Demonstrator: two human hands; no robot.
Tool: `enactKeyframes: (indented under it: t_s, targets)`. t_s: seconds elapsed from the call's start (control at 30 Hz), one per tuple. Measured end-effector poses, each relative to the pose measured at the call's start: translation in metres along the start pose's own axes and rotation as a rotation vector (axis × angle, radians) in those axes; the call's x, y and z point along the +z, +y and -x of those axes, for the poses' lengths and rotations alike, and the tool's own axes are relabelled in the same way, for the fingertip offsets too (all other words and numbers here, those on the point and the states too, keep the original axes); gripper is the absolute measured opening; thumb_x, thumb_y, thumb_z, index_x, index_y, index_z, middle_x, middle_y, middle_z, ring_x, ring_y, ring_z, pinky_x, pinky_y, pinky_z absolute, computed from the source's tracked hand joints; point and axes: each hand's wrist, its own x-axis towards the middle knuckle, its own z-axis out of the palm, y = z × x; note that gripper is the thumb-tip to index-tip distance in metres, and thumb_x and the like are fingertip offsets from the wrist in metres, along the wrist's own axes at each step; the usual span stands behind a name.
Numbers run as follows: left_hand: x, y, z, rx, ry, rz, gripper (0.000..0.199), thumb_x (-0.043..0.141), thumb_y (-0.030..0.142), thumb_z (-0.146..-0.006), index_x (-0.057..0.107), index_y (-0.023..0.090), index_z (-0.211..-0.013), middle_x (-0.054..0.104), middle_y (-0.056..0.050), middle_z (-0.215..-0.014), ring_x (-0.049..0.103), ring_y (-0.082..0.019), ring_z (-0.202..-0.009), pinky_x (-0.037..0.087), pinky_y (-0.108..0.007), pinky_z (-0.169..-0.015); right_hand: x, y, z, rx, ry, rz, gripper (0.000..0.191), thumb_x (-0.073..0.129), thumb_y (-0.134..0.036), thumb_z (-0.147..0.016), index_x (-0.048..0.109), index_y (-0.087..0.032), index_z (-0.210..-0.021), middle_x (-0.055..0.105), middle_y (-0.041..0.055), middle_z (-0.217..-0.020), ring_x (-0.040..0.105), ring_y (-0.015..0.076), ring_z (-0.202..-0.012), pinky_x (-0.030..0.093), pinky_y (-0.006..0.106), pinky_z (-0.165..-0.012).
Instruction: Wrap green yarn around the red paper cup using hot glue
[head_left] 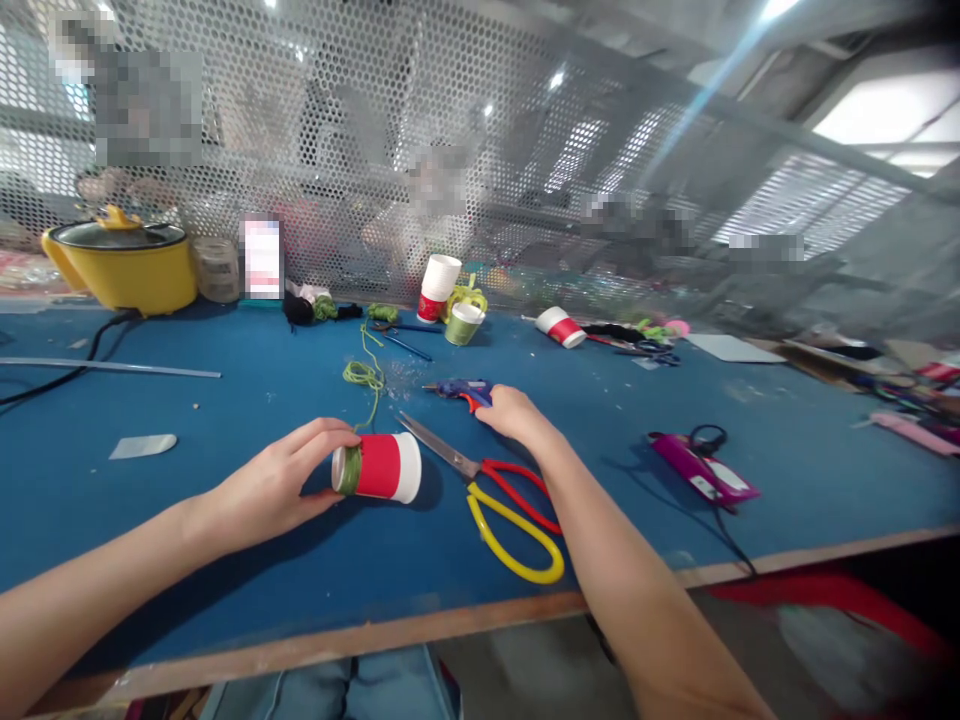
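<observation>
A red and white paper cup (pixel 381 467) lies on its side, with green yarn wound round its left end. My left hand (pixel 289 480) grips that end between thumb and fingers. From the cup a green strand runs up to a loose tangle of yarn (pixel 364 375). My right hand (pixel 512 412) is closed round the handle of a blue glue gun (pixel 461 388), whose nozzle points left. Large scissors (pixel 480 470) with one red and one yellow handle lie partly open between the cup and my right forearm.
At the back left stand a yellow electric pot (pixel 142 270), a glass jar (pixel 217 270) and a phone (pixel 262 260). Paper cups (pixel 463 322) are near the mesh screen. A purple packet (pixel 703 468) with a cable lies right. Blurred people show behind the mesh.
</observation>
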Motion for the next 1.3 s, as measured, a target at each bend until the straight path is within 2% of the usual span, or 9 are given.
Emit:
enactKeyframes:
  t_s: [0.1, 0.17, 0.27, 0.33, 0.53, 0.73, 1.0, 1.17, 1.3]
  targets:
    - [0.001, -0.001, 0.0, -0.006, -0.001, -0.011, 0.037, 0.052, 0.014, -0.08, 0.042, 0.018, -0.115, 0.052, -0.01, -0.115, 0.055, -0.02, -0.106, 0.049, -0.032, -0.089, -0.006, 0.0, 0.009, -0.019, 0.042, -0.128, 0.034, 0.059, -0.019, -0.07, 0.058, -0.008, -0.102, 0.066, 0.0155, -0.094, 0.064, 0.0214, -0.077, 0.044, 0.026, -0.062]
    - [0.001, -0.003, 0.0, -0.011, -0.004, -0.018, 0.037, 0.053, 0.014, -0.08, 0.042, 0.018, -0.115, 0.052, -0.01, -0.115, 0.055, -0.019, -0.106, 0.049, -0.032, -0.089, -0.014, -0.002, 0.021, -0.083, 0.029, -0.274, 0.032, 0.055, -0.02, -0.074, 0.055, -0.01, -0.105, 0.067, 0.0098, -0.09, 0.062, 0.0156, -0.069, 0.044, 0.023, -0.059]
    - [0.001, -0.005, 0.0, -0.021, -0.002, -0.029, 0.036, 0.052, 0.015, -0.081, 0.042, 0.019, -0.115, 0.052, -0.01, -0.116, 0.054, -0.019, -0.106, 0.049, -0.032, -0.089, -0.026, -0.011, 0.045, -0.231, -0.12, -0.591, 0.024, 0.057, -0.029, -0.074, 0.059, -0.011, -0.089, 0.063, 0.003, -0.068, 0.056, 0.0123, -0.057, 0.042, 0.022, -0.053]
    - [0.001, -0.006, 0.0, -0.025, 0.002, -0.034, 0.036, 0.052, 0.015, -0.081, 0.042, 0.019, -0.115, 0.051, -0.01, -0.116, 0.055, -0.019, -0.105, 0.049, -0.032, -0.09, -0.031, -0.018, 0.061, -0.306, -0.194, -0.68, 0.027, 0.061, -0.037, -0.071, 0.06, -0.012, -0.08, 0.06, 0.0015, -0.061, 0.053, 0.0124, -0.054, 0.04, 0.023, -0.052]
    - [-0.001, -0.008, -0.001, -0.001, 0.025, -0.083, 0.035, 0.05, 0.014, -0.082, 0.043, 0.017, -0.116, 0.052, -0.011, -0.116, 0.055, -0.019, -0.106, 0.049, -0.032, -0.09, -0.037, -0.035, 0.095, -0.445, -0.255, -0.727, 0.026, 0.057, -0.033, -0.074, 0.066, -0.012, -0.087, 0.068, 0.0073, -0.087, 0.062, 0.0193, -0.08, 0.046, 0.029, -0.071]
    - [-0.003, -0.008, -0.003, 0.03, 0.055, -0.092, 0.034, 0.05, 0.014, -0.082, 0.044, 0.015, -0.115, 0.054, -0.012, -0.114, 0.055, -0.019, -0.105, 0.05, -0.032, -0.09, -0.035, -0.038, 0.103, -0.464, -0.261, -0.612, 0.021, 0.059, -0.032, -0.073, 0.065, -0.013, -0.079, 0.067, 0.004, -0.076, 0.06, 0.0178, -0.069, 0.046, 0.027, -0.062]
    - [-0.004, -0.007, -0.003, 0.018, 0.042, -0.06, 0.034, 0.049, 0.015, -0.084, 0.043, 0.016, -0.117, 0.053, -0.012, -0.115, 0.054, -0.019, -0.107, 0.049, -0.032, -0.09, -0.033, -0.038, 0.11, -0.547, -0.208, -0.483, 0.019, 0.054, -0.031, -0.077, 0.063, -0.014, -0.08, 0.064, 0.0027, -0.075, 0.056, 0.0159, -0.067, 0.045, 0.025, -0.062]
    - [-0.004, -0.007, -0.003, 0.016, 0.045, -0.042, 0.034, 0.05, 0.015, -0.084, 0.043, 0.016, -0.117, 0.054, -0.011, -0.114, 0.054, -0.019, -0.107, 0.049, -0.031, -0.09, -0.035, -0.038, 0.115, -0.554, -0.218, -0.418, 0.018, 0.053, -0.031, -0.078, 0.06, -0.015, -0.073, 0.057, -0.0002, -0.063, 0.048, 0.012, -0.056, 0.041, 0.023, -0.053]
    - [-0.004, -0.008, -0.003, 0.031, 0.049, -0.054, 0.033, 0.05, 0.015, -0.084, 0.043, 0.015, -0.116, 0.054, -0.012, -0.113, 0.053, -0.018, -0.106, 0.048, -0.03, -0.091, -0.035, -0.04, 0.116, -0.565, -0.206, -0.424, 0.017, 0.052, -0.029, -0.078, 0.058, -0.015, -0.07, 0.054, -0.0011, -0.062, 0.044, 0.0105, -0.056, 0.039, 0.022, -0.053]
